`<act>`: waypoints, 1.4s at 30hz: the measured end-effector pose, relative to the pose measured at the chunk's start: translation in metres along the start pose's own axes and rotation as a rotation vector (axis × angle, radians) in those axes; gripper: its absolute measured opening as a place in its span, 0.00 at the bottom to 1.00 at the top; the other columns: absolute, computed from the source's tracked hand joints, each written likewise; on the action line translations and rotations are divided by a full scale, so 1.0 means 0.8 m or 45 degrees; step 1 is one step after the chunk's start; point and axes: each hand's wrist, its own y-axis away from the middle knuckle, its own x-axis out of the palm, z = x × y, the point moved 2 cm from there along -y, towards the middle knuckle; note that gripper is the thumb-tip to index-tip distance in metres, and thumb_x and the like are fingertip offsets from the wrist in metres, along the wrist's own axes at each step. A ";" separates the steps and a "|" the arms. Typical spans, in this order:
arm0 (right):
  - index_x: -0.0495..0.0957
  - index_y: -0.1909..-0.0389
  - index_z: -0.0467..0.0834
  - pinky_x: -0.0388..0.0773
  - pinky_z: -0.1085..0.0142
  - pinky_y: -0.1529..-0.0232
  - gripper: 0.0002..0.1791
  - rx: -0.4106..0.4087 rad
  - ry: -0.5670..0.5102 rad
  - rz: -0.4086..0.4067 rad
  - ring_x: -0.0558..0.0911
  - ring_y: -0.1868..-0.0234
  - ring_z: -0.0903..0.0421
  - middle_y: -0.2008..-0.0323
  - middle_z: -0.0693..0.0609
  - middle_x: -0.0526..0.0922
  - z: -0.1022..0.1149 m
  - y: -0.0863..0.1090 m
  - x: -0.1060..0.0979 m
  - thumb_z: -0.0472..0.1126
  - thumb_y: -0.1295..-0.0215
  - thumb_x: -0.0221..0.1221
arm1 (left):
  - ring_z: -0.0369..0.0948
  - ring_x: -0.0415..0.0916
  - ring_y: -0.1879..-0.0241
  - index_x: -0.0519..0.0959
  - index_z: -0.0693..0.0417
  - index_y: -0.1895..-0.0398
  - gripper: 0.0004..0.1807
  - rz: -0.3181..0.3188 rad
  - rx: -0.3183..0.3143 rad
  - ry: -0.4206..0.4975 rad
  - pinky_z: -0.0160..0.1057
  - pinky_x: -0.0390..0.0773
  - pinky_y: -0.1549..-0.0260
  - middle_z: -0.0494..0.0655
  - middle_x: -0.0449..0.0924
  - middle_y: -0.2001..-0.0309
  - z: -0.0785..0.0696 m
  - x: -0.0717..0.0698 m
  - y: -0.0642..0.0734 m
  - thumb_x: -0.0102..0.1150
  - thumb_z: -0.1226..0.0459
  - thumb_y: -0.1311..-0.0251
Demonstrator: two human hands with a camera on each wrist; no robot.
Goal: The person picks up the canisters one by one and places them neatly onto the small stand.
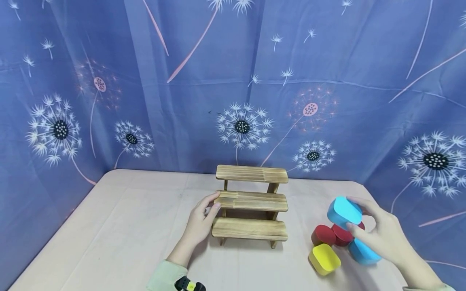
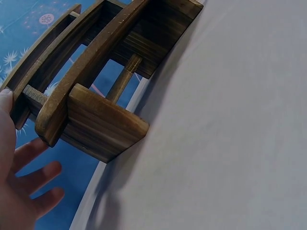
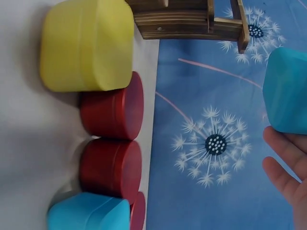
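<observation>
A three-step wooden shelf (image 1: pixel 251 201) stands on the table. My left hand (image 1: pixel 204 214) pinches the left end of its middle step, with the thumb (image 2: pixel 5 99) at the step's edge and the other fingers spread below. Off to the right, my right hand (image 1: pixel 380 226) holds a light blue rounded-square tin (image 1: pixel 344 212) between thumb and fingers, raised above a group of tins. Below it are a yellow tin (image 1: pixel 325 259), a second blue tin (image 1: pixel 364 252) and round red tins (image 3: pixel 112 112). One red tin (image 3: pixel 138 213) is mostly hidden behind the others.
A pale cloth covers the table (image 1: pixel 120 226). Blue curtains (image 1: pixel 189 113) with dandelion prints hang behind it and along both sides. A dark watch-like band (image 1: pixel 190 284) is at my left sleeve.
</observation>
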 end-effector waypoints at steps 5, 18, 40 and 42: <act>0.75 0.44 0.46 0.68 0.81 0.64 0.37 0.022 0.014 0.041 0.68 0.60 0.83 0.61 0.75 0.73 0.006 -0.008 0.005 0.33 0.62 0.72 | 0.45 0.76 0.47 0.73 0.43 0.40 0.19 0.007 -0.026 0.030 0.51 0.75 0.45 0.46 0.74 0.39 0.002 0.001 0.001 0.50 0.53 0.32; 0.75 0.43 0.45 0.69 0.84 0.58 0.39 -0.106 -0.036 0.113 0.69 0.56 0.73 0.53 0.57 0.75 0.017 -0.034 0.019 0.31 0.65 0.72 | 0.49 0.76 0.47 0.71 0.51 0.39 0.20 0.040 -0.144 0.181 0.49 0.75 0.44 0.54 0.75 0.42 -0.002 0.005 0.001 0.51 0.61 0.33; 0.75 0.44 0.43 0.75 0.68 0.67 0.37 -0.166 0.082 0.102 0.79 0.66 0.62 0.67 0.55 0.84 0.036 -0.076 0.045 0.39 0.64 0.71 | 0.46 0.70 0.39 0.70 0.49 0.37 0.19 0.102 -0.163 0.307 0.46 0.67 0.36 0.50 0.69 0.35 -0.006 0.007 -0.001 0.46 0.59 0.30; 0.74 0.43 0.42 0.76 0.69 0.66 0.37 -0.142 0.017 0.120 0.77 0.64 0.66 0.65 0.53 0.84 0.039 -0.076 0.050 0.36 0.62 0.71 | 0.45 0.72 0.41 0.69 0.48 0.37 0.19 0.105 -0.169 0.301 0.43 0.69 0.38 0.50 0.71 0.37 -0.006 0.008 -0.001 0.46 0.59 0.29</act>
